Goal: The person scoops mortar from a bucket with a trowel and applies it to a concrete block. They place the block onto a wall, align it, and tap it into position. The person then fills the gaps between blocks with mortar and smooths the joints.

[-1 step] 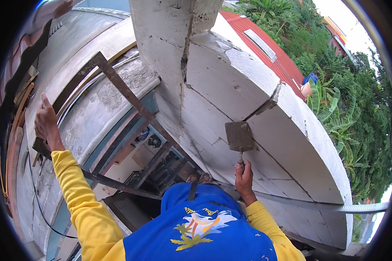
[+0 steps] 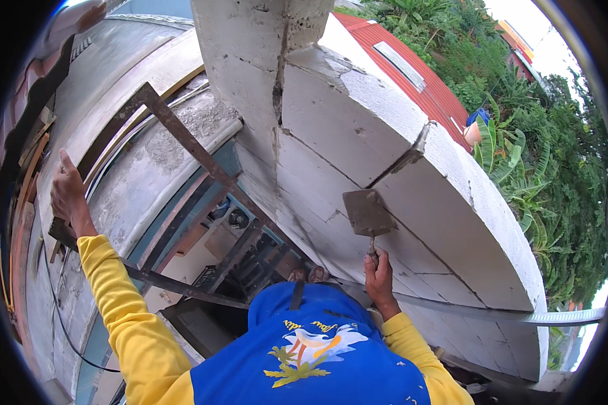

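Observation:
My right hand (image 2: 380,275) is wrapped round the handle of a trowel (image 2: 368,212). Its squarish, mortar-grey blade points away from me and lies over the face of a pale block wall (image 2: 348,152), beside a joint between blocks. Whether the blade presses on the wall or hovers just off it, I cannot tell. Out to the left, my left hand (image 2: 69,194) is closed round a corner bar of a rusty metal frame (image 2: 189,140), its thumb side up. Parts of those fingers are hidden.
A rough concrete column (image 2: 246,61) rises at the wall's far end. Below the frame a drop opens to a lower floor, past my shoes (image 2: 307,275). A metal strip (image 2: 520,317) crosses the wall at right. Boards and a black cable (image 2: 64,317) lie left.
The trowel blade has turned slightly, its far edge swinging left, and the view has shifted a little. Both hands keep their holds.

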Tool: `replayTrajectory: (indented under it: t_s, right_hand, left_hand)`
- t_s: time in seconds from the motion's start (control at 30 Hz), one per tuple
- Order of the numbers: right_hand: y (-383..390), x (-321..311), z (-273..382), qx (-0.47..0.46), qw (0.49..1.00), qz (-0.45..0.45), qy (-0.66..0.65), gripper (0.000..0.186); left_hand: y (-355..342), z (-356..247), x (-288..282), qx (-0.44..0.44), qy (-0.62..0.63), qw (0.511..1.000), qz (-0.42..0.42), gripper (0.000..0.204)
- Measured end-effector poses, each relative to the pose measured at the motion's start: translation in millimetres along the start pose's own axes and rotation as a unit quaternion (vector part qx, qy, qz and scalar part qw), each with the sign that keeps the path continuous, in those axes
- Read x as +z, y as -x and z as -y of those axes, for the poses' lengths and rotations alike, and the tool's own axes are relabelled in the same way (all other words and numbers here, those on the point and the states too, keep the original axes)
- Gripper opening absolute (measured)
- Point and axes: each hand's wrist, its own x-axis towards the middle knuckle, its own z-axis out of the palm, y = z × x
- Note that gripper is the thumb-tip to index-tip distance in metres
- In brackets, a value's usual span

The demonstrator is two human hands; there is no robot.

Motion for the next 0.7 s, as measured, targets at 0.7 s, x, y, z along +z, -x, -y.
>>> replayTrajectory:
  t_s: [0.7]
  right_hand:
    - [20.7,-78.3,23.4,-0.008,0.995,-0.087,0.043,0.035]
  left_hand:
    - [2.4,-3.7,2.7,0.008,-0.008,1.000,-0.009,0.085]
